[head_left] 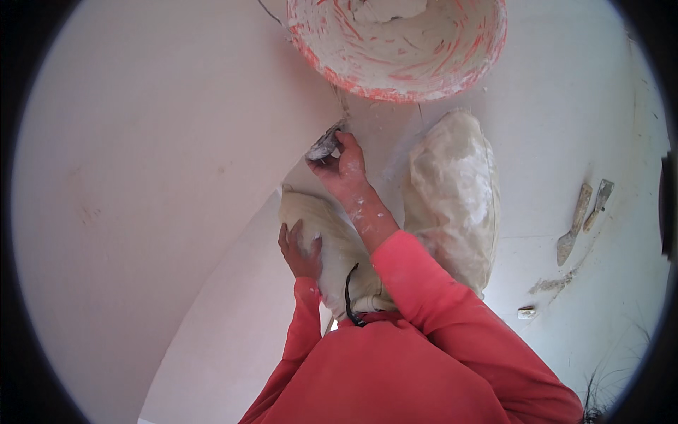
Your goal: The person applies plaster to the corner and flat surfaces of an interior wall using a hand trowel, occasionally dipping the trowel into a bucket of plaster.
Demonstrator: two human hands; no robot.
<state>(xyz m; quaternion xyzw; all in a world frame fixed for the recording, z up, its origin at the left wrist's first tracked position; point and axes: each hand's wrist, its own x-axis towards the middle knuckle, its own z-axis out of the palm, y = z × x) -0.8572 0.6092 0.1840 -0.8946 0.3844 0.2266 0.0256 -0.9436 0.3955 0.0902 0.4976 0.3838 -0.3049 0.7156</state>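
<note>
My right hand (345,164) is closed round a small, flat grey tool smeared with white (326,143); its exact kind does not show. It holds the tool up close to the white wall, just beyond my left knee. White dust and specks cover the hand and wrist. My left hand (302,253) rests on my left knee, clad in dusty beige trousers (318,215), with its fingers spread and nothing in them.
A red bucket coated inside with white plaster (402,78) stands ahead of me, with a pale lump inside. On the floor to my right lie two scrapers, one with a wooden handle (580,205) and a smaller one (599,203), and a small whitish block (526,312). The wall (162,141) runs along my left.
</note>
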